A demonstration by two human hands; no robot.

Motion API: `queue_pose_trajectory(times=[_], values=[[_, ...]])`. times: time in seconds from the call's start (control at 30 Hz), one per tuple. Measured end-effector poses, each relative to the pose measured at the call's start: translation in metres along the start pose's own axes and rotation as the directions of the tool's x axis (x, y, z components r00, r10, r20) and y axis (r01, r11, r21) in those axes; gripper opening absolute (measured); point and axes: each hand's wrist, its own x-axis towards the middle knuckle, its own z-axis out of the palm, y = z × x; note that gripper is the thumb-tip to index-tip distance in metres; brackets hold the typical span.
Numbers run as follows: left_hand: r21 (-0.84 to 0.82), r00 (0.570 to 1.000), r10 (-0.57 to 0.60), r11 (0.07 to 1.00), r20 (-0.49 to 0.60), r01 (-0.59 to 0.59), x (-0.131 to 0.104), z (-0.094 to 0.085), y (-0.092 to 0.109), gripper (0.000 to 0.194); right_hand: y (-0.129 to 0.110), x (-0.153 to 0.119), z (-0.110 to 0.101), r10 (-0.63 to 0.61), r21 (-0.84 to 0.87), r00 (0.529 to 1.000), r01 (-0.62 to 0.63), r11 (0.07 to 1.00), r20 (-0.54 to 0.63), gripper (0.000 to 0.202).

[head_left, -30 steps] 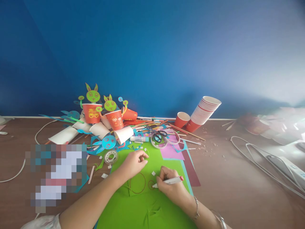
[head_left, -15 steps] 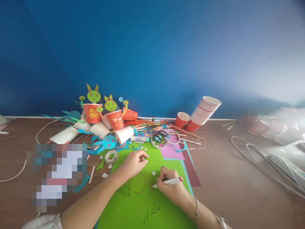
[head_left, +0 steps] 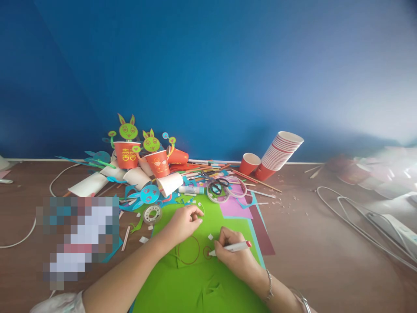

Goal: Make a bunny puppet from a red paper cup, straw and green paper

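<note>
My right hand (head_left: pixel 233 250) is closed around a white marker (head_left: pixel 237 247) with a red end. Its tip touches green paper (head_left: pixel 169 291) at a small red circle (head_left: pixel 206 253). Left of that, a larger red circle (head_left: pixel 197 250) is drawn on the paper, partly covered by my left wrist. My left hand (head_left: pixel 185 221) rests on the sheet above the circles, its fingers loosely bent and apart from the thumb, with nothing in it. A small white square (head_left: pixel 210 237) lies between the hands. Cut slits and green scraps (head_left: pixel 213 290) show nearer to me.
Behind the paper lie black-handled scissors (head_left: pixel 216 186), tape rolls (head_left: pixel 152 214), a glue stick (head_left: pixel 191 190) and many sticks. Red cups with green rabbit faces (head_left: pixel 128 130) stand at back left. A leaning cup stack (head_left: pixel 276 154) is at back right; white cables (head_left: pixel 352 213) lie at right.
Both hands stay almost in place. The marker tip has shifted very slightly at the small circle.
</note>
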Motion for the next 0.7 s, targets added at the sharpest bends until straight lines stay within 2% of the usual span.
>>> queue_pose_trajectory(times=[0.7], values=[[0.025, 1.000, -0.018, 1.000, 0.002, 0.018, -0.0002, -0.0002, 0.0029, 0.017, -0.0036, -0.0007, -0.0004, 0.042, 0.084, 0.999, -0.041, 0.996, -0.009, 0.031]])
